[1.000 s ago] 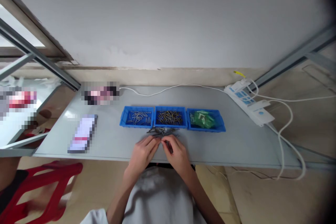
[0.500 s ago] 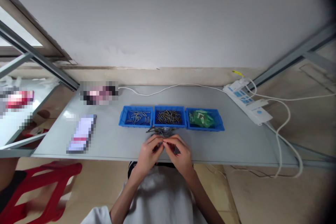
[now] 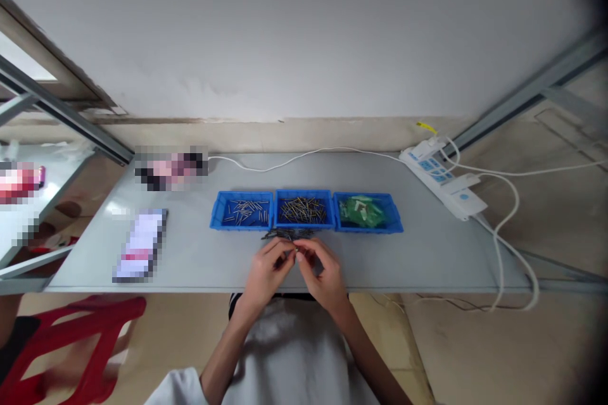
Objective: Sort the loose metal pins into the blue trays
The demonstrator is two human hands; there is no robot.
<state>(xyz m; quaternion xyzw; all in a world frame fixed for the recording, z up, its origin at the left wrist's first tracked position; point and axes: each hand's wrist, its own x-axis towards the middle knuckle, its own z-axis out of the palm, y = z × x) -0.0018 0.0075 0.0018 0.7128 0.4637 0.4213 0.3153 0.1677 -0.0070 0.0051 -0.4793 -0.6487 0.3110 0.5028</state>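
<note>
My left hand and my right hand meet fingertip to fingertip over the front of the table. Both are closed in a pinch around something tiny, mostly covered by the fingers, that I cannot make out. Just beyond the fingertips lies a loose pile of thin metal pins. Behind it stand three blue bins in a row. The left bin has short silver pins in it, the middle bin many longer brassy pins, and the right bin a green bag with small white pieces.
A white power strip with cables lies at the table's right. A blurred phone-like object lies at the left, another blurred object behind it. A red stool stands on the floor at left.
The whole view has shifted slightly, so the table things appear a little further left. My hands stay together in the same pinch, with only small finger movement.
</note>
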